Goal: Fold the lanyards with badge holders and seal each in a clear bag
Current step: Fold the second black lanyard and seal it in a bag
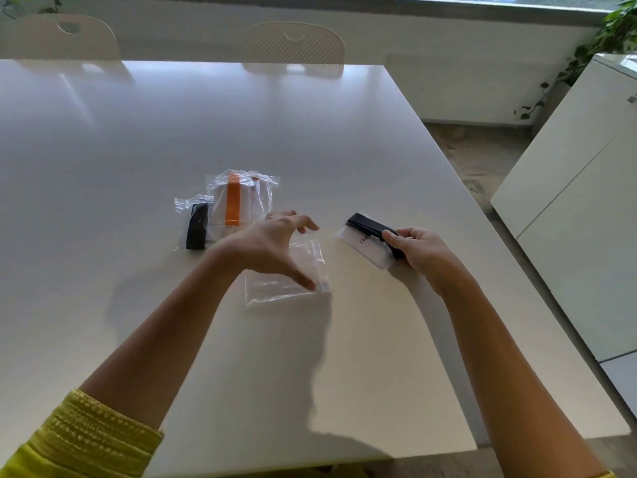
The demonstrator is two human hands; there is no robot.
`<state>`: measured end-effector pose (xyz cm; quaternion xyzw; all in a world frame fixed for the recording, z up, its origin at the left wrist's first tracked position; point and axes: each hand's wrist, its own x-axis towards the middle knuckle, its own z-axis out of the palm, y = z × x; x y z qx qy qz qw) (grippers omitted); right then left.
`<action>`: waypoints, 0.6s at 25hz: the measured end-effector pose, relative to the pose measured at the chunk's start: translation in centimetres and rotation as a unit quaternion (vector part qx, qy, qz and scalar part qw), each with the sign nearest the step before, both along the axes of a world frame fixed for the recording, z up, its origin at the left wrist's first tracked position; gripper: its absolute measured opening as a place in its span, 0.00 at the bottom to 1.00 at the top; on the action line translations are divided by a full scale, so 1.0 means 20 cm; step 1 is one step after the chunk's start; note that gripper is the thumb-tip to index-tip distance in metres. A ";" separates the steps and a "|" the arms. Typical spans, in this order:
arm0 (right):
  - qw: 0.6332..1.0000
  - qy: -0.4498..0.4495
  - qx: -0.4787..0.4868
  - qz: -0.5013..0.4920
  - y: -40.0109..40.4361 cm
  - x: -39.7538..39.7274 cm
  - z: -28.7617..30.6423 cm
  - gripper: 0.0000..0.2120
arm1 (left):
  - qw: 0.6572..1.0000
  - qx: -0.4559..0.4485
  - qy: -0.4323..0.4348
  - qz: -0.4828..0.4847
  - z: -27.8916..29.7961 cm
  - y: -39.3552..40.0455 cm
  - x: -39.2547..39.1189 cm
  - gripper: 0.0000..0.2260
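My right hand (418, 251) grips a folded black lanyard with its white badge holder (367, 241), held just above the table (138, 132). An empty clear bag (272, 288) lies flat in front of me. My left hand (272, 241) hovers over it with fingers spread, the thumb tip touching the bag near its right edge. Further left lie two sealed bags: one with an orange lanyard and badge holder (238, 200), and a smaller one with a black lanyard (196, 224).
Two white chairs (293, 43) stand behind the table's far edge. A white cabinet (579, 201) stands to the right, beyond the table's right edge. A leafy plant (613, 36) hangs at the top right.
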<state>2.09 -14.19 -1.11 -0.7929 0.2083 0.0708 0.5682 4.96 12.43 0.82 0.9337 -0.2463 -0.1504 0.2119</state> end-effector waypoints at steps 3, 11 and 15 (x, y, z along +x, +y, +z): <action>0.998 -0.009 -0.058 0.006 -0.01 0.01 -0.01 0.19 | 0.999 0.051 0.015 0.009 -0.01 0.01 -0.01 0.50; 0.936 -0.230 -0.266 0.028 0.14 -0.06 0.05 0.14 | 0.997 -0.014 0.044 0.061 0.01 -0.01 -0.05 0.48; 0.954 -0.213 -0.157 0.143 0.26 -0.09 0.07 0.12 | 0.997 -0.055 -0.006 0.048 0.02 -0.03 -0.05 0.41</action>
